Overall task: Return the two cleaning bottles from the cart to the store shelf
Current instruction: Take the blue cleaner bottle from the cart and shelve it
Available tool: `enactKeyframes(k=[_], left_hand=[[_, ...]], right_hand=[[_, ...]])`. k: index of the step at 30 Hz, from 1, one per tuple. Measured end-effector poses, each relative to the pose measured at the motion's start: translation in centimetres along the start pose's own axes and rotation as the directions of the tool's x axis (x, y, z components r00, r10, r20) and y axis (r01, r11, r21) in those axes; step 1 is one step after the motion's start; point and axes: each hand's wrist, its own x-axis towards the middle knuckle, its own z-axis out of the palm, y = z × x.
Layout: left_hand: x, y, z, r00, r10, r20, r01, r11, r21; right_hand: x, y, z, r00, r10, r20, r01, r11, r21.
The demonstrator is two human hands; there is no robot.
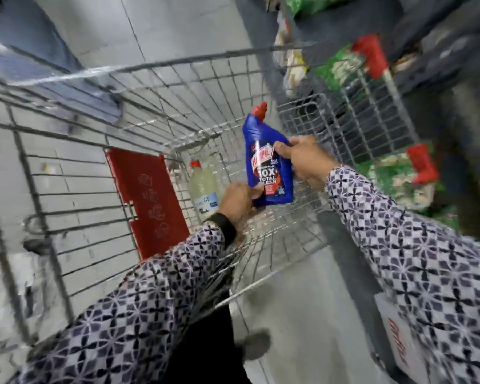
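A blue cleaning bottle with a red angled cap is held upright above the wire shopping cart. My right hand grips its right side at mid-height. My left hand holds its bottom left corner. A pale, translucent bottle with a red cap lies in the cart's basket just left of the blue one, partly hidden by my left hand. The image is motion-blurred.
A red plastic child-seat flap stands inside the cart on the left. On the right, wire racks hold green packets and red-capped items. Grey tiled floor surrounds the cart. A white carton sits low right.
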Motion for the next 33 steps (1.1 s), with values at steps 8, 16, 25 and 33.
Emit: enactKeyframes(k=[8, 16, 25, 33], left_hand=[[-21.7, 2.6, 8.6, 0.823, 0.487, 0.293, -0.522, 0.852, 0.051], [-44.0, -0.4, 19.7, 0.355, 0.605, 0.713, -0.811, 0.578, -0.087], [-60.6, -4.0, 29.2, -0.132, 0.356, 0.925, -0.905, 0.338, -0.259], [-64.6, -7.2, 32.6, -0.209, 0.249, 0.946, -0.901, 0.328, -0.285]], right_hand=[[-25.5, -5.4, -11.3, 0.845, -0.337, -0.415, 0.469, 0.84, 0.274], [-56.3, -5.2, -20.8, 0.438, -0.52, -0.734, 0.784, 0.62, 0.029], [-78.6, -1.0, -25.0, -0.048, -0.476, -0.878, 0.857, 0.431, -0.281], [-83.9, 2.9, -25.9, -0.139, -0.374, -0.917, 0.851, 0.428, -0.304]])
